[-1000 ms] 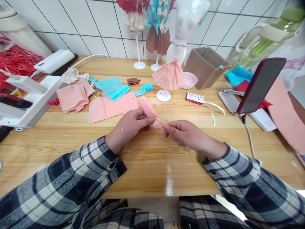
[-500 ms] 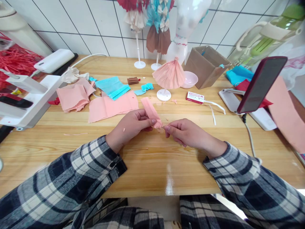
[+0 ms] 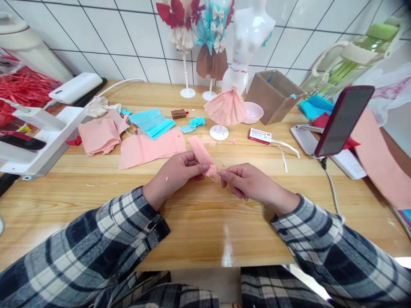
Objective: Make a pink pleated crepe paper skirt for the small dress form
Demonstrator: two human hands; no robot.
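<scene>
My left hand [image 3: 180, 173] pinches a narrow folded strip of pink crepe paper [image 3: 201, 150] between thumb and fingers. The strip's near right end is ragged, with small pink bits around it. My right hand [image 3: 242, 182] is closed on a small thin metal piece [image 3: 218, 173], whose tip meets that ragged end; most of it is hidden in the fingers, so its kind does not show. Just beyond the hands, a pleated pink paper skirt [image 3: 225, 107] sits on a white stand [image 3: 219, 132]. A larger pink paper sheet [image 3: 150, 147] lies left of the strip.
Blue paper [image 3: 152, 122] and stacked pink paper [image 3: 99, 134] lie at the left, near a white power strip [image 3: 48, 141]. Dressed mannequins [image 3: 212, 60], a cardboard box [image 3: 272, 96] and a pink bowl [image 3: 253, 112] stand behind. A phone on a stand [image 3: 345, 122] is at the right.
The view has tilted slightly, so the background sits a little lower in the picture. Both hands keep their hold, with only a slight shift at the strip's ragged end.
</scene>
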